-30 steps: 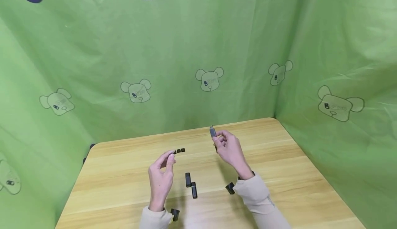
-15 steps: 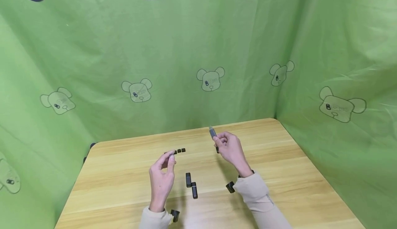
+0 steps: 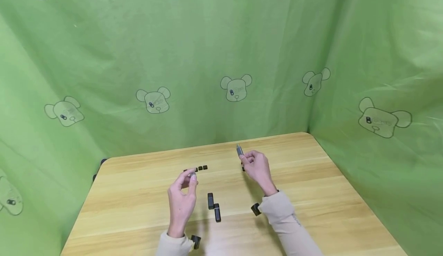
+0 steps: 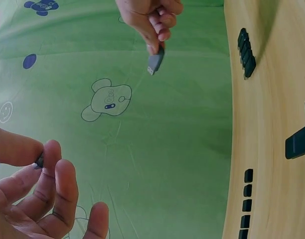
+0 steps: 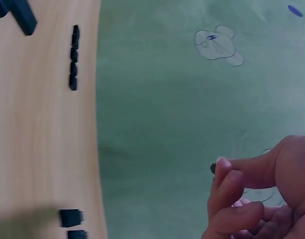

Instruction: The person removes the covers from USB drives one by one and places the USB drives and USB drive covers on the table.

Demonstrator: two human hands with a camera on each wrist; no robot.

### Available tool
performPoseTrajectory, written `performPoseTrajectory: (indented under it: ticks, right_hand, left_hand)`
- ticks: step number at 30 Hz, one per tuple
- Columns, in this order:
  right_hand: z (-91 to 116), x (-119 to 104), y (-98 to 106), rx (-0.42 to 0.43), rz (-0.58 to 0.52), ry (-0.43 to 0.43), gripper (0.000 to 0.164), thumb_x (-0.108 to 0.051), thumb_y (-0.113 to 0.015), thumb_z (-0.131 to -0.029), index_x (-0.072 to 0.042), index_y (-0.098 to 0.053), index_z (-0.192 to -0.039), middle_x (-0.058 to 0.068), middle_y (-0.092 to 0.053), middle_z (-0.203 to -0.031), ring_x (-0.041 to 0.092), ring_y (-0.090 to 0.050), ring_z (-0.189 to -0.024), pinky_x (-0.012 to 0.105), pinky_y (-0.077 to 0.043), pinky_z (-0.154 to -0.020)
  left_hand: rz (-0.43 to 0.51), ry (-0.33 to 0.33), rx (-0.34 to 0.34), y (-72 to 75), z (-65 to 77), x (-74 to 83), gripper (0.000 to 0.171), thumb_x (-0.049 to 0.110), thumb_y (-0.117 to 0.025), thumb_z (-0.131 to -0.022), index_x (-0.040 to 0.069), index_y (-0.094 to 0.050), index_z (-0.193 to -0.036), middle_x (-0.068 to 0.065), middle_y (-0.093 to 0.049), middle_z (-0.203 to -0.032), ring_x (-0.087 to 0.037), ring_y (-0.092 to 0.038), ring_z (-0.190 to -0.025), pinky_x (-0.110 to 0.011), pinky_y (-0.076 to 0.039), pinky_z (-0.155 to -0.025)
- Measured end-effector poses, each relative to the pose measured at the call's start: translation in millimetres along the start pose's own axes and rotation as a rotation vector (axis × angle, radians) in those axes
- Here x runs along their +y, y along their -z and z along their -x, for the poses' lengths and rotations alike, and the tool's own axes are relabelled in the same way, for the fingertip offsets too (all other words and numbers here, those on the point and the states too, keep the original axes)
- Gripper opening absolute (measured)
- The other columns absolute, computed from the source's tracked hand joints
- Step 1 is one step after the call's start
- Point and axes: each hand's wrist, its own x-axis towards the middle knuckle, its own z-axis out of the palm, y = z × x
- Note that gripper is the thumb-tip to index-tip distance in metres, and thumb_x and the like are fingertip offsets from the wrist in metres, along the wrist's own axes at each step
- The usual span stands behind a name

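Observation:
In the head view my right hand [image 3: 257,167] pinches a grey USB flash drive [image 3: 240,150] between thumb and fingers, its metal plug pointing up and away. The left wrist view shows that flash drive [image 4: 155,60] with its bare plug. Lower and to the left, my left hand [image 3: 181,202] pinches a small dark piece [image 4: 39,162], probably a cap, mostly covered by the fingertips. Both hands are raised above the table, well apart. Only a dark tip of the drive [image 5: 213,168] shows past the fingers in the right wrist view.
On the wooden table [image 3: 138,202] lie two black USB flash drives [image 3: 217,213] end to side. Behind the left hand runs a row of small black caps [image 3: 200,168]. Several black sticks [image 4: 246,52] lie in another row, partly behind the right hand. Green curtains [image 3: 194,125] surround the table.
My right hand has dropped slightly and turned the flash drive, so its plug now shows edge-on. The left hand has shifted a little to the right, still pinching the small piece.

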Motion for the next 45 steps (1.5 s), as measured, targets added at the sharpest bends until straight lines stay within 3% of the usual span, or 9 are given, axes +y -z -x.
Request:
performPoseTrajectory:
  ticks: [9,16,21,25,31,35,40,42,45]
  right_hand:
    - [-8,23,-12,0.029,0.036,-0.047,0.019,-0.021,-0.069,-0.096,-0.002,-0.070,-0.093,0.010,-0.073,-0.077,0.013,-0.058,-0.057,0.024,-0.043,-0.050]
    - [-15,39,-24,0.021,0.037,-0.094,0.021,-0.022,-0.069,-0.096,-0.002,-0.070,-0.097,0.012,-0.072,-0.084,0.016,-0.061,-0.066,0.025,-0.048,-0.058]
    - [-19,47,-33,-0.004,0.023,-0.142,0.019,-0.020,-0.068,-0.096,-0.001,-0.069,-0.099,0.015,-0.072,-0.092,0.019,-0.063,-0.074,0.040,-0.058,-0.081]
    - [-23,51,-37,-0.009,0.024,-0.160,0.019,-0.021,-0.068,-0.096,-0.002,-0.069,-0.096,0.016,-0.072,-0.097,0.019,-0.062,-0.075,0.052,-0.052,-0.101]
    - [-22,61,-42,-0.007,0.063,-0.196,0.019,-0.023,-0.070,-0.094,-0.004,-0.072,-0.093,0.011,-0.072,-0.086,0.018,-0.062,-0.072,0.031,-0.052,-0.069]
    - [-22,68,-46,-0.002,0.075,-0.203,0.019,-0.023,-0.072,-0.094,-0.004,-0.072,-0.092,0.009,-0.073,-0.081,0.018,-0.064,-0.071,0.027,-0.048,-0.064]
    - [-24,74,-50,0.007,0.093,-0.203,0.019,-0.023,-0.071,-0.094,-0.004,-0.073,-0.090,0.008,-0.075,-0.077,0.020,-0.067,-0.071,0.037,-0.053,-0.075]
    - [-24,77,-51,0.006,0.103,-0.209,0.019,-0.023,-0.071,-0.094,-0.005,-0.073,-0.089,0.007,-0.075,-0.076,0.021,-0.067,-0.073,0.042,-0.053,-0.081]
    - [-25,80,-53,0.000,0.107,-0.218,0.019,-0.024,-0.071,-0.094,-0.006,-0.073,-0.089,0.006,-0.075,-0.075,0.022,-0.068,-0.075,0.046,-0.053,-0.085]
  left_hand:
    - [0.012,-0.003,-0.022,0.8,2.1,0.1,0.018,0.011,-0.067,-0.096,0.021,-0.075,-0.109,0.001,-0.072,-0.078,-0.010,-0.065,-0.081,-0.035,-0.049,-0.089]
    - [0.023,0.014,-0.019,0.6,1.0,0.4,0.016,0.012,-0.070,-0.095,0.020,-0.075,-0.108,-0.003,-0.075,-0.082,-0.010,-0.066,-0.081,-0.036,-0.048,-0.091]
    - [0.036,0.036,-0.018,1.5,0.8,1.5,0.016,0.014,-0.074,-0.092,0.018,-0.074,-0.108,-0.002,-0.077,-0.084,-0.012,-0.067,-0.082,-0.038,-0.047,-0.093]
    - [0.040,0.042,-0.017,1.9,0.4,1.4,0.019,0.016,-0.076,-0.091,0.018,-0.074,-0.109,-0.002,-0.079,-0.086,-0.015,-0.070,-0.084,-0.044,-0.047,-0.097]
    - [0.024,0.081,-0.020,2.2,1.9,0.2,0.022,0.015,-0.078,-0.088,0.017,-0.074,-0.109,-0.003,-0.080,-0.085,-0.021,-0.074,-0.091,-0.056,-0.042,-0.106]
    - [0.003,0.061,-0.022,2.9,1.8,-0.2,0.020,0.013,-0.075,-0.091,0.015,-0.073,-0.110,-0.002,-0.080,-0.085,-0.024,-0.075,-0.090,-0.057,-0.042,-0.107]
    - [-0.044,0.035,-0.030,3.8,1.6,-0.7,0.019,0.013,-0.067,-0.097,0.012,-0.071,-0.115,-0.001,-0.081,-0.089,-0.015,-0.072,-0.082,-0.041,-0.051,-0.090]
    - [-0.058,0.033,-0.042,3.9,1.5,-1.3,0.019,0.013,-0.064,-0.099,0.011,-0.070,-0.117,-0.003,-0.081,-0.091,-0.009,-0.066,-0.071,-0.029,-0.052,-0.073]
    - [-0.061,0.027,-0.063,3.4,1.4,-3.0,0.019,0.014,-0.061,-0.101,0.009,-0.069,-0.117,-0.007,-0.080,-0.092,-0.002,-0.057,-0.061,-0.019,-0.041,-0.048]
